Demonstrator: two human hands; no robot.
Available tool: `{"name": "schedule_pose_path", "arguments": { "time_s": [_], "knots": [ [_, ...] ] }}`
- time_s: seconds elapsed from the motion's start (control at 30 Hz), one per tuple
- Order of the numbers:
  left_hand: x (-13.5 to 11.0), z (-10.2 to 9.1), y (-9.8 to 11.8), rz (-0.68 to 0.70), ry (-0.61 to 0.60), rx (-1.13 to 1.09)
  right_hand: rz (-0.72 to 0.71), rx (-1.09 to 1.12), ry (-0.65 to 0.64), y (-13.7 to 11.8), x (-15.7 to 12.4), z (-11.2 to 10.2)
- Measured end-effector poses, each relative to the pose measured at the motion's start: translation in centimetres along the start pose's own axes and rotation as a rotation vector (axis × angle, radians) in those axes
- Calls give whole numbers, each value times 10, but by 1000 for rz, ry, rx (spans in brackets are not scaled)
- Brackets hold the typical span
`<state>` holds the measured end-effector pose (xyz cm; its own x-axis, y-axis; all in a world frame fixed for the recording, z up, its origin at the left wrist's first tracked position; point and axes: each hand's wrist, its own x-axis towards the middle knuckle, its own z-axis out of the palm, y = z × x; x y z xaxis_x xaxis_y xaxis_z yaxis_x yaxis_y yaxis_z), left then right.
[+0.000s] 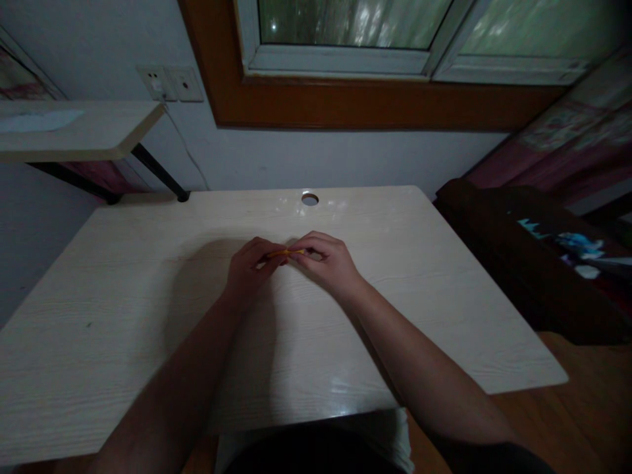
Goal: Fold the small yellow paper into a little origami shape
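Observation:
Between my two hands is a thin, small orange-yellow strip (286, 252), held roughly level just above the table (345, 355). Its exact kind is too small to make out. My left hand (254, 263) pinches its left part between thumb and fingers. On the other side, my right hand (323, 260) pinches the right part the same way. The fingertips of both hands nearly meet at the strip's middle and hide some of it.
A round cable hole (310, 199) sits near the table's back edge. At the left rises a shelf (99, 141) on black legs. Behind are wall sockets (170, 84) with a white cord and a window (345, 59). Dark furniture (494, 243) with blue items stands right.

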<state>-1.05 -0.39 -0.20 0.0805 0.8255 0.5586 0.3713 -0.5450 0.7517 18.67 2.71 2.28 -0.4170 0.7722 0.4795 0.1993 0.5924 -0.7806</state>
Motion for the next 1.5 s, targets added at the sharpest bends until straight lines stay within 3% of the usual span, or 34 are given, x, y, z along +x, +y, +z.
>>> {"name": "schedule_pose_path", "arguments": {
  "time_s": [0.3,0.47,0.77,1.03,1.33,1.5],
  "knots": [
    [1,1,6,12,15,9,-62,-105,-26,-2,-3,-1],
    [0,1,0,-95,-4,-6,-79,-136,4,-2,-4,0],
    [0,5,3,-287,22,-226,115,-29,78,-2,0,0],
    [-1,6,-4,-261,-36,-178,231,45,99,2,0,3],
    [-2,4,-1,-210,-29,-82,151,4,77,3,-1,3],
    [-1,5,-3,-262,-23,-169,209,35,109,5,0,3]
  ]
}}
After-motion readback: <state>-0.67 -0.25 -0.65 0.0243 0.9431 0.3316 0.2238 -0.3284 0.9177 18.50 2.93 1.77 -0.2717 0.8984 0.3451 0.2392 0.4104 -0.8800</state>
